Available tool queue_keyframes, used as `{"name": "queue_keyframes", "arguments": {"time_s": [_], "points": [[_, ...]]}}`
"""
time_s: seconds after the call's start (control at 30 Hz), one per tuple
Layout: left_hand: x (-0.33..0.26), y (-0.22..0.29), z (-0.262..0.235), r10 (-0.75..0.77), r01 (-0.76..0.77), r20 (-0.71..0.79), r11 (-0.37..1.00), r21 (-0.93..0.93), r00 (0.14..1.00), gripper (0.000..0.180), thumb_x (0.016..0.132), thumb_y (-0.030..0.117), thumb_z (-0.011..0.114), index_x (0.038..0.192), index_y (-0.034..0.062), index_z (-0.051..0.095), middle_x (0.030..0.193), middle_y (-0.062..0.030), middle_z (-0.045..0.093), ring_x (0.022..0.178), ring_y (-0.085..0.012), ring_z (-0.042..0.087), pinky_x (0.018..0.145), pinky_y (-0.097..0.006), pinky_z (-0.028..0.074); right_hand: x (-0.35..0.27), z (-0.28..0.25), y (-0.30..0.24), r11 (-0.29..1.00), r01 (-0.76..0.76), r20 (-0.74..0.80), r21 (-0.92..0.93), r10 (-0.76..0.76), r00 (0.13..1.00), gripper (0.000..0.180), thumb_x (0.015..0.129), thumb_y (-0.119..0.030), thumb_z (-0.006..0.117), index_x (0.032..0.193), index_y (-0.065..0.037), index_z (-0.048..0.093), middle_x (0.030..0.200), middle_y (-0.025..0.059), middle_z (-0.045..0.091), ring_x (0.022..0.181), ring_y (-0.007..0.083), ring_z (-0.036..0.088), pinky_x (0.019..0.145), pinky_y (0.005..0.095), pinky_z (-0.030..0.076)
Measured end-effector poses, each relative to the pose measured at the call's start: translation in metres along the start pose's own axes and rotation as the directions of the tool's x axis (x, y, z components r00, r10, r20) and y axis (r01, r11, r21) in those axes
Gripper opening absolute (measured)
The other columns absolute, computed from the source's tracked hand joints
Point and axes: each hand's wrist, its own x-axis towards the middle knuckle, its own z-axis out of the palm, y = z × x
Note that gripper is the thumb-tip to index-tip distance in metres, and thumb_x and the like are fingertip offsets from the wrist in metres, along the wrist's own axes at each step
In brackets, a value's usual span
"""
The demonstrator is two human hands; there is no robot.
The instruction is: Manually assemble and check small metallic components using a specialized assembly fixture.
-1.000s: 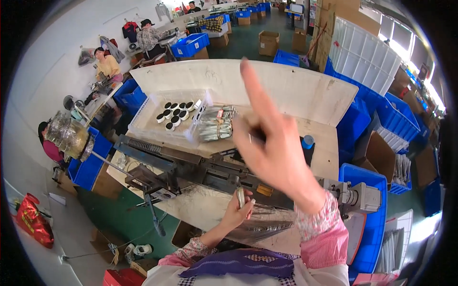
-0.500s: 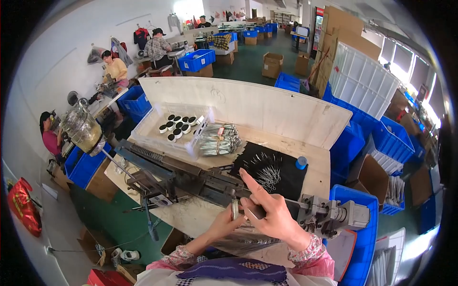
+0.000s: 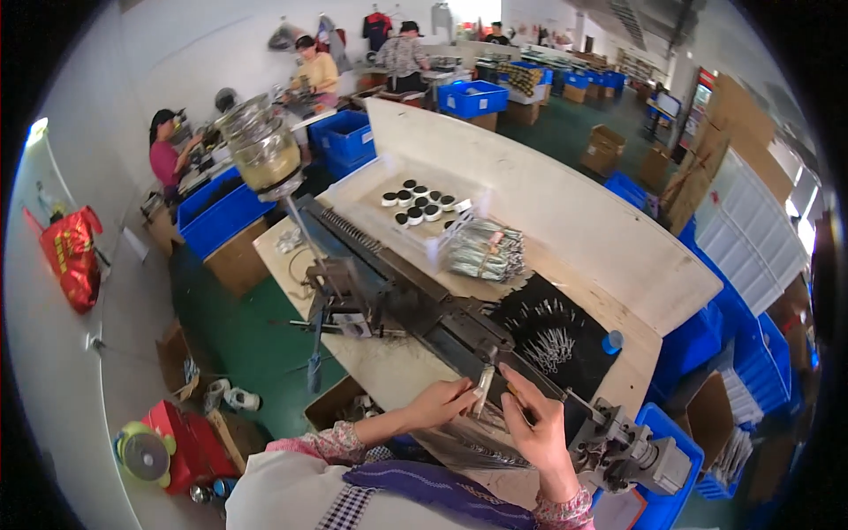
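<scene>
My left hand (image 3: 442,404) is closed on a short, pale silvery metal piece (image 3: 483,391), which stands tilted at the near side of the bench machine (image 3: 459,331). Just right of it is my right hand (image 3: 541,428), its index finger reaching up to the machine's clamp. The thumb lies close below that finger, and something small and brownish shows between them; its kind cannot be told. Beyond my right hand, several thin metal pieces with looped ends (image 3: 552,349) lie on a black cloth (image 3: 583,322).
A clear tray (image 3: 371,190) holds several black-and-white round pieces. Beside it lies a tied bundle of metal rods (image 3: 488,250). A blue cap (image 3: 613,342) sits on the cloth. A motor unit (image 3: 649,459) is at right. A pale board (image 3: 548,199) borders the bench; other people work beyond.
The view has swung left, so the bench appears farther right. My right index finger, raised and pointing before, now reaches to the clamp. My left hand keeps the metal piece.
</scene>
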Motion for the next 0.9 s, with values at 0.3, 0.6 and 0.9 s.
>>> {"name": "queue_keyframes", "arguments": {"time_s": [0.3,0.6,0.9], "points": [[-0.032,-0.026,-0.023,-0.216,0.184,-0.199,0.969,-0.166,0.956,0.033,0.099,0.032,0.048,0.101,0.0019,0.061,0.067,-0.0038,0.059,0.057,-0.0103,0.057,0.054,-0.025,0.047,-0.054,0.008,0.084,0.978,-0.147,0.215,-0.15,0.178,0.96,0.034,0.08,0.0,0.061,0.114,0.002,0.06,0.083,0.0199,0.066,0.076,0.03,0.068,0.07,0.0338,0.053],[-0.05,-0.081,-0.086,-0.465,0.137,-0.569,0.84,-0.524,0.678,0.026,0.096,0.026,0.05,0.097,0.0027,0.062,0.072,-0.0045,0.059,0.056,-0.0123,0.055,0.051,-0.027,0.044,-0.026,0.013,0.116,0.82,-0.02,-0.098,-0.572,-0.044,0.994,0.033,0.084,-0.005,0.064,0.114,-0.003,0.049,0.104,0.0209,0.051,0.086,0.0425,0.059,0.068,0.0453,0.051],[-0.035,-0.085,-0.122,-0.532,0.158,-0.468,0.762,-0.628,0.705,0.04,0.095,0.039,0.055,0.107,0.0022,0.064,0.078,-0.0048,0.065,0.059,-0.0099,0.056,0.052,-0.025,0.044,-0.006,0.02,0.144,0.831,-0.096,-0.073,-0.548,0.067,0.995,0.029,0.084,-0.01,0.067,0.106,-0.003,0.048,0.103,0.0201,0.052,0.086,0.0421,0.059,0.069,0.0447,0.051]]}}
